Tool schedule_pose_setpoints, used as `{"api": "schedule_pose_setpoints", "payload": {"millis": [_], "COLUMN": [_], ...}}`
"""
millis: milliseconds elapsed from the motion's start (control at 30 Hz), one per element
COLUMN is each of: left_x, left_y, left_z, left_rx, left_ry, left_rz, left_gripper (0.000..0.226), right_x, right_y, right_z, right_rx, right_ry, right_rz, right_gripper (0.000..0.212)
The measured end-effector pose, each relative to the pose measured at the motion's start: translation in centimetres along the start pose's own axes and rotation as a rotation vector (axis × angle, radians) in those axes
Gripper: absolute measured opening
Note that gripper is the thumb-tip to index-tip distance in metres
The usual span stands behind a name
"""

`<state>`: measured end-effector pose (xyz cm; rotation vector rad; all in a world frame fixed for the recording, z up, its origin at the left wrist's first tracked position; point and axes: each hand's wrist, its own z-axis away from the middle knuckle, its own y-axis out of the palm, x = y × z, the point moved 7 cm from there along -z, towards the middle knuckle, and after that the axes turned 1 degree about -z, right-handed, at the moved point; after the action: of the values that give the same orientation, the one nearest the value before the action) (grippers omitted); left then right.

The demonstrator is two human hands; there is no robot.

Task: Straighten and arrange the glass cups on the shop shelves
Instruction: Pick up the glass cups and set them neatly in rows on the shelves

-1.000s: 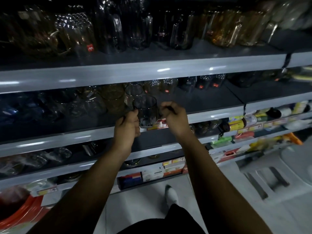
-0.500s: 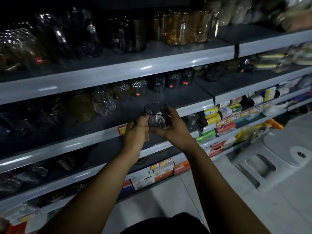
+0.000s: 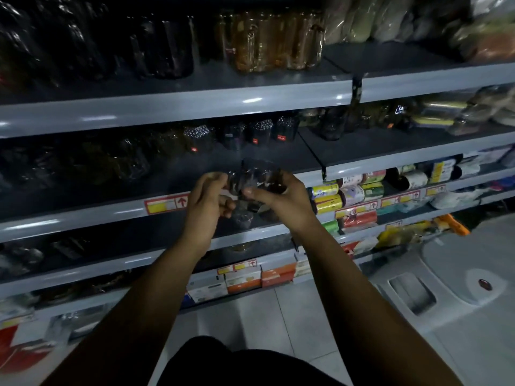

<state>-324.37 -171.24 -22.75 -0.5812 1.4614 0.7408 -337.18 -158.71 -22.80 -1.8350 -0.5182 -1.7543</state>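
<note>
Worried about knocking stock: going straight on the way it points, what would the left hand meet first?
The glass cup that the left hand grips with the right hand; beyond, likely the dark cups farther back, depth unclear.

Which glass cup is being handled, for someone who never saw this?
On the grey shop shelves, find the largest yellow price label with a red arrow. Just right of it, the left hand and right hand hold a dark glass cup before the shelf edge; the other cups stand back on shelves.

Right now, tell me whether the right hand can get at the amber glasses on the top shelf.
Probably not yet: the right hand grips the dark cup; nothing blocks the amber glasses.
</note>
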Motion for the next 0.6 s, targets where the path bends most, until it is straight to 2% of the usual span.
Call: {"api": "schedule_pose_setpoints", "payload": {"millis": [133, 300, 467, 533, 600], "left_x": [1.1, 1.7, 1.2, 1.0, 1.0], "left_y": [1.0, 3.2, 3.7, 3.3, 2.9], "left_z": [0.2, -0.2, -1.5, -2.4, -3.5], "left_rx": [0.017, 0.274, 0.466, 0.490, 0.464], "left_ry": [-0.066, -0.120, -0.161, -0.138, -0.107], "left_rz": [-0.055, -0.022, 0.025, -0.003, -0.006], "left_gripper": [0.019, 0.037, 0.049, 0.051, 0.051], "right_x": [-0.1, 0.0, -0.7, -0.9, -1.1], "right_y": [-1.6, -1.9, -0.6, 0.1, 0.5], "right_z": [-0.2, -1.2, -2.5, -3.1, -3.9], "right_rx": [0.059, 0.157, 0.328, 0.371, 0.336], "right_ry": [0.049, 0.048, 0.095, 0.109, 0.112], "right_rz": [-0.193, -0.170, -0.341, -0.327, -0.254], "right_gripper": [0.037, 0.036, 0.041, 0.041, 0.037]}}
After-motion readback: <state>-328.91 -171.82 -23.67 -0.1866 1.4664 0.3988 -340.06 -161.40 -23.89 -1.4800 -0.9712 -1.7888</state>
